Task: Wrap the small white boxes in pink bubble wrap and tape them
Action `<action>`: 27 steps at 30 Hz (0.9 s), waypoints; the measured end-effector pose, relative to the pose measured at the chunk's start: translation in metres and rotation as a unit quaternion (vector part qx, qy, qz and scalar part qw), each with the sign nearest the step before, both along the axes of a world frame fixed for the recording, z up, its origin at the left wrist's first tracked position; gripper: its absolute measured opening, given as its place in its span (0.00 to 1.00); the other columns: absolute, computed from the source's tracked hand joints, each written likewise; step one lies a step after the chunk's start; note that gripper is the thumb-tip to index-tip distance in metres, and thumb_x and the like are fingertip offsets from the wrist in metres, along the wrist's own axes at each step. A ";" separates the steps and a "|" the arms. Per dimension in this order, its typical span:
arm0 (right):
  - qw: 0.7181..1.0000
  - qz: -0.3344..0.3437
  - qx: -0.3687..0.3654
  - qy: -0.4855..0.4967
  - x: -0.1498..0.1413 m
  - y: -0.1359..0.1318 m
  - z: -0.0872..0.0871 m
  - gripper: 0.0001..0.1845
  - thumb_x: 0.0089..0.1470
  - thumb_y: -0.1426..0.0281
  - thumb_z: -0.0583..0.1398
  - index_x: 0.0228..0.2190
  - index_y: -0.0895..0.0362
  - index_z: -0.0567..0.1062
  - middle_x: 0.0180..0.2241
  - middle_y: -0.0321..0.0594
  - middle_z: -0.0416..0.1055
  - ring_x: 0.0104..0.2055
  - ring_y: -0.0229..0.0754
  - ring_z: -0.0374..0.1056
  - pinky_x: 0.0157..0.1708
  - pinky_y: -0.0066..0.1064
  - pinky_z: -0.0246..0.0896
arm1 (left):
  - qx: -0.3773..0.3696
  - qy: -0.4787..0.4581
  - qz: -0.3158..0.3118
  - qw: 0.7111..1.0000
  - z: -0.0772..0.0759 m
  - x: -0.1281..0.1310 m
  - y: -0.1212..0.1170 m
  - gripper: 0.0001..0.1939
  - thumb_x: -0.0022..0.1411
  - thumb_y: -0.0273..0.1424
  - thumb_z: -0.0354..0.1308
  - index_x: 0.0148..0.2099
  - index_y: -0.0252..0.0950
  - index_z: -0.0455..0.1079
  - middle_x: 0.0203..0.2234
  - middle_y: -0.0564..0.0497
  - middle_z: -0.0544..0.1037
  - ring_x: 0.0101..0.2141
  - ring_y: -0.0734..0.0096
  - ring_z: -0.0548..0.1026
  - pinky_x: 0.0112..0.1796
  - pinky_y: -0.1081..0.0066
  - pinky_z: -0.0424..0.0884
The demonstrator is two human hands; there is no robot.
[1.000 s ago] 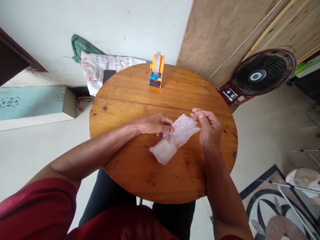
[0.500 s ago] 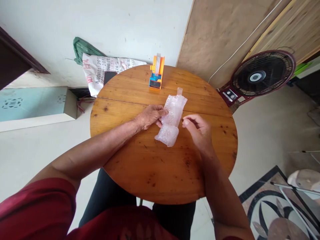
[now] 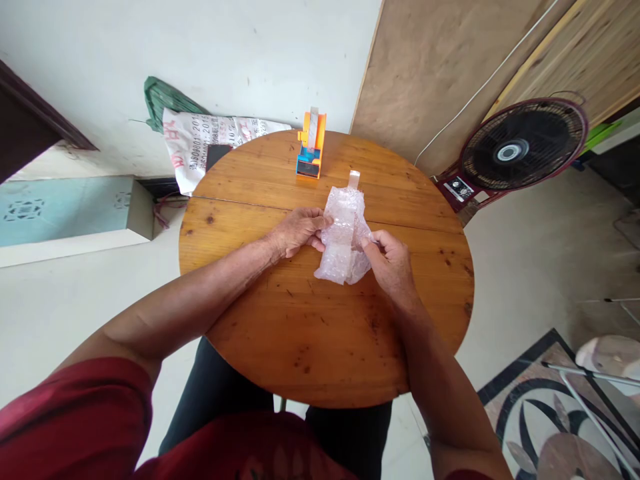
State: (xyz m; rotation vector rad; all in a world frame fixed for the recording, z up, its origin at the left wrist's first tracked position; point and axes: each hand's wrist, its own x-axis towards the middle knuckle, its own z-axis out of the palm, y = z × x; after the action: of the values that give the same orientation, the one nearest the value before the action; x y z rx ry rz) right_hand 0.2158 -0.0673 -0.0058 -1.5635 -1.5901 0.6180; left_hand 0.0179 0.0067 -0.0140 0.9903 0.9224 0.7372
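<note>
Fingers of left hand [image 3: 301, 231] and right hand [image 3: 393, 262] pinch translucent, part-folded bubble wrap [image 3: 342, 223], its clear tape strip [image 3: 354, 180] (jutting free) unfastened.

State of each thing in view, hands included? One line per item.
Bubble wrap: wrinkled, held at both sides.
Tape strip: attached at the wrap's far end, sticking out past it.
Left hand: pinching the wrap's left edge.
Right hand: pinching the wrap's right edge.
Tape dispenser: on the table, tape loaded, untouched.
Fan: beside the table; on or off, can't tell.
Printed sack: crumpled, against the wall.
</note>
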 end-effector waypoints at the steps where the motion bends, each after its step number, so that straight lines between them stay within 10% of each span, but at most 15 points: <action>1: 1.000 -0.003 0.004 -0.005 0.003 0.001 0.000 0.12 0.56 0.62 0.59 0.25 0.54 0.70 0.21 0.31 0.64 0.25 0.37 0.58 0.27 0.31 0.52 | 0.011 0.010 0.012 1.000 0.000 0.000 0.001 0.05 0.62 0.28 0.60 0.35 0.31 0.69 0.25 0.52 0.74 0.22 0.77 0.72 0.23 0.75 0.71; 8: 0.999 -0.005 0.012 -0.030 0.018 0.007 -0.004 0.10 0.55 0.63 0.59 0.25 0.54 0.71 0.23 0.32 0.67 0.27 0.38 0.61 0.29 0.32 0.54 | 0.265 0.110 0.137 0.948 0.002 -0.004 -0.001 0.10 0.60 0.25 0.60 0.45 0.34 0.69 0.34 0.52 0.73 0.35 0.75 0.71 0.41 0.72 0.69; 15: 0.999 -0.018 0.019 -0.047 0.016 0.008 -0.006 0.07 0.54 0.64 0.59 0.30 0.54 0.73 0.27 0.35 0.72 0.29 0.41 0.66 0.30 0.32 0.56 | 0.537 0.124 -0.100 0.829 0.016 -0.011 -0.024 0.15 0.59 0.41 0.67 0.47 0.42 0.79 0.60 0.43 0.68 0.62 0.50 0.62 0.62 0.48 0.58; 19: 0.997 -0.025 0.016 -0.065 0.018 0.009 -0.006 0.08 0.55 0.65 0.57 0.34 0.54 0.74 0.29 0.38 0.76 0.31 0.43 0.69 0.32 0.33 0.58 | 0.570 0.198 -0.135 0.786 0.014 -0.010 -0.026 0.16 0.63 0.43 0.63 0.48 0.41 0.81 0.65 0.43 0.65 0.64 0.45 0.60 0.64 0.45 0.53; 27: 0.996 -0.044 0.042 -0.067 0.030 0.015 -0.010 0.12 0.53 0.66 0.55 0.37 0.54 0.76 0.33 0.42 0.79 0.33 0.46 0.73 0.33 0.35 0.62 | 0.489 0.401 0.004 0.775 -0.002 -0.022 0.005 0.17 0.64 0.39 0.56 0.31 0.33 0.79 0.47 0.37 0.78 0.54 0.48 0.68 0.58 0.49 0.61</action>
State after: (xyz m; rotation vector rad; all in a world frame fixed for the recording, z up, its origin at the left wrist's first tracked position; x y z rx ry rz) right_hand 0.2457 -0.0528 -0.0154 -1.6320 -1.6146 0.3999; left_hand -0.0045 0.0121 -0.0160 2.3595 1.2771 0.8124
